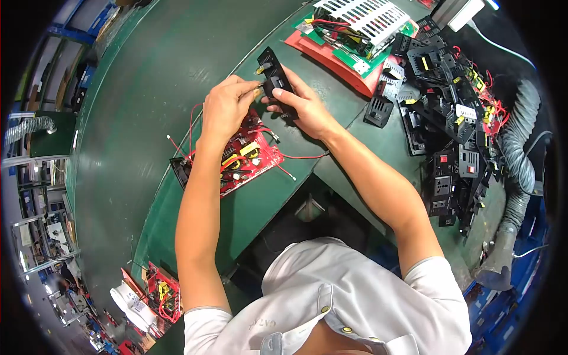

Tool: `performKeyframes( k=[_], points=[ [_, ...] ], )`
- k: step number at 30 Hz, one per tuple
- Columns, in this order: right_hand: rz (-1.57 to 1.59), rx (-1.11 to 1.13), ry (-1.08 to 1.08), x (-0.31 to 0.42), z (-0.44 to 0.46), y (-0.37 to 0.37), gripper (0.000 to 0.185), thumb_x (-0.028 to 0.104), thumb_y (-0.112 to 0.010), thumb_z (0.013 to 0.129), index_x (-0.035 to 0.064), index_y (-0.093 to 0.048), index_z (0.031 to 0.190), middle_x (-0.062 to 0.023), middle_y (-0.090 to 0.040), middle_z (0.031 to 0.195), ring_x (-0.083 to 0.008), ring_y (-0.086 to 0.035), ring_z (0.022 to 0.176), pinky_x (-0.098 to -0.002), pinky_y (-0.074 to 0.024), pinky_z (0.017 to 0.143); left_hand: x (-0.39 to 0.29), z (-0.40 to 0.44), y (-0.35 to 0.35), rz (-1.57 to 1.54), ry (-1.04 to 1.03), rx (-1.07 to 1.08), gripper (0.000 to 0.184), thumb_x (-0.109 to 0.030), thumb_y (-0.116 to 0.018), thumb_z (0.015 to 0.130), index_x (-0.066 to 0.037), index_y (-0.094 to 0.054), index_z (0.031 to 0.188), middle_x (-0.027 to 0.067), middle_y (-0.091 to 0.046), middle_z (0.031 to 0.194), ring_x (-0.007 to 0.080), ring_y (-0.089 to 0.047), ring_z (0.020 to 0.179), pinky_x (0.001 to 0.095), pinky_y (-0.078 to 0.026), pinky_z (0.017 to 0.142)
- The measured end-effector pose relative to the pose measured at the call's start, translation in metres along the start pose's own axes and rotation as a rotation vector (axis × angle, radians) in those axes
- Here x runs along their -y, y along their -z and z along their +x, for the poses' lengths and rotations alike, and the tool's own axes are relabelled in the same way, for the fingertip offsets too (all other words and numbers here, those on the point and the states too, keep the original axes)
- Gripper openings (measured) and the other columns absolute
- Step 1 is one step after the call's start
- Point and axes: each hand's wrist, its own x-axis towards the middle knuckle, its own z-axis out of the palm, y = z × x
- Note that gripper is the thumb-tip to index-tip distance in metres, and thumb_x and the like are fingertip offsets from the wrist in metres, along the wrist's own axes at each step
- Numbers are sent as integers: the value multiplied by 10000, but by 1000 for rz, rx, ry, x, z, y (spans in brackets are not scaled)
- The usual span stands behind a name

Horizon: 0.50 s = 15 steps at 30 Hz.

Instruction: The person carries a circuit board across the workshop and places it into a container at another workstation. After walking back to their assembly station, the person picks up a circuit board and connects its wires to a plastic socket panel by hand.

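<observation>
A black plastic panel [270, 66] with vent slots stands tilted in my right hand [307, 107], the thumb across its front and the fingers behind. My left hand [227, 105] is closed in a pinch at the panel's left side. What lies between its fingertips is too small to make out. Just below both hands lies a red circuit board [273, 157] with yellow-wrapped parts, red wires and white-tipped leads. My left forearm covers part of this board. A black end piece [180, 170] sits at the board's left side.
Many black panels [441, 118] with red wires are heaped at the right, beside a grey flexible duct [520, 124]. A white slotted cover [370, 21] and green boards rest on a red tray [331, 64] at the back. Another red board [163, 293] is at lower left.
</observation>
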Motion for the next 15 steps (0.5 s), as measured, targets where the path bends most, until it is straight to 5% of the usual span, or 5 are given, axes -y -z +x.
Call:
performKeyframes(
  k=[3, 6, 7, 11, 15],
  points=[
    [-198, -15, 59, -1, -1, -3, 653, 143, -601, 916, 79, -287, 1484, -56, -596, 1070, -125, -599, 901, -263, -503, 770, 1, 0, -2, 38, -10, -11, 207, -57, -652, 820, -68, -719, 1016, 87, -629, 811, 223, -604, 699, 324, -465, 659],
    [-329, -12, 58, -5, -2, -2, 630, 122, -567, 941, 70, -263, 1491, -73, -561, 1166, -151, -607, 966, -270, -507, 814, -2, -1, -2, 101, -20, -20, 184, -60, -651, 820, -65, -718, 991, 101, -629, 814, 254, -617, 707, 343, -472, 662],
    [-296, -32, 90, -6, -1, -5, 656, 148, -597, 915, 106, -287, 1491, -49, -602, 1032, -113, -589, 873, -262, -506, 757, -2, -1, -1, 119, -37, -23, 180, -62, -653, 820, -64, -718, 987, 103, -631, 817, 259, -621, 709, 347, -474, 663],
    [-221, -34, 84, -5, -1, -6, 652, 152, -603, 912, 98, -300, 1486, -38, -603, 1003, -110, -592, 854, -254, -505, 753, 3, -1, -1, 107, -61, -49, 158, -78, -662, 813, -57, -717, 960, 111, -636, 809, 283, -630, 715, 356, -479, 667],
    [-321, -6, 39, -3, -2, -4, 566, 163, -561, 954, 49, -336, 1461, -44, -563, 1110, -146, -614, 941, -266, -507, 791, 3, 1, -3, 124, -95, -26, 111, -106, -645, 806, -54, -706, 883, 128, -607, 776, 317, -614, 734, 406, -480, 673]
  ],
)
